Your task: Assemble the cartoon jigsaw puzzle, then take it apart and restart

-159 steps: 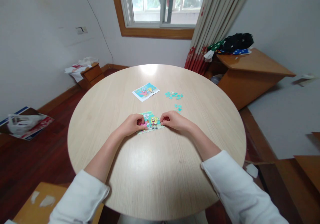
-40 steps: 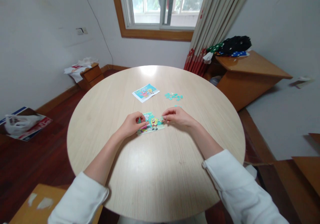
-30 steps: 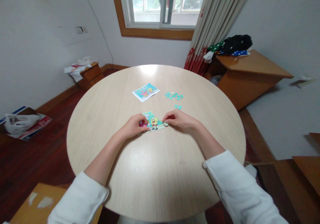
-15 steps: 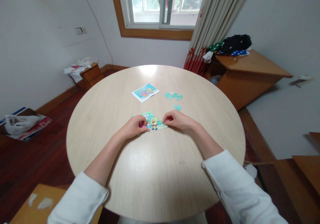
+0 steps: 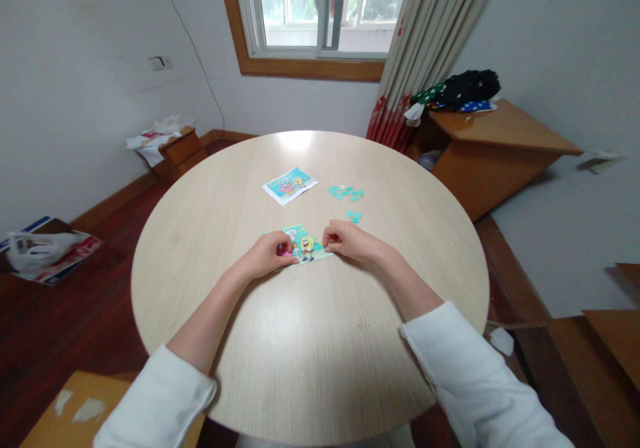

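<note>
A partly assembled jigsaw puzzle (image 5: pixel 307 245) with a yellow sponge cartoon figure lies on the table in front of me. My left hand (image 5: pixel 273 253) is closed over its left part, curled fingers gripping it and covering some of the picture. At the puzzle's right edge, my right hand (image 5: pixel 347 241) is pinched on a small puzzle piece that its fingers mostly hide. Just beyond the right hand lie a few loose turquoise pieces (image 5: pixel 354 217). Farther back is a larger scatter of turquoise pieces (image 5: pixel 346 193).
A printed reference picture (image 5: pixel 289 186) lies beyond the puzzle, left of the loose pieces. All of this rests on a round pale wooden table (image 5: pixel 310 341). A tilted wooden desk (image 5: pixel 505 135) with cloths on it stands behind at the right, beside a curtain (image 5: pixel 425 28).
My right hand has shifted slightly up and left along the puzzle's right edge, still pinched. My left hand stays on the puzzle. The whole view has moved very slightly.
</note>
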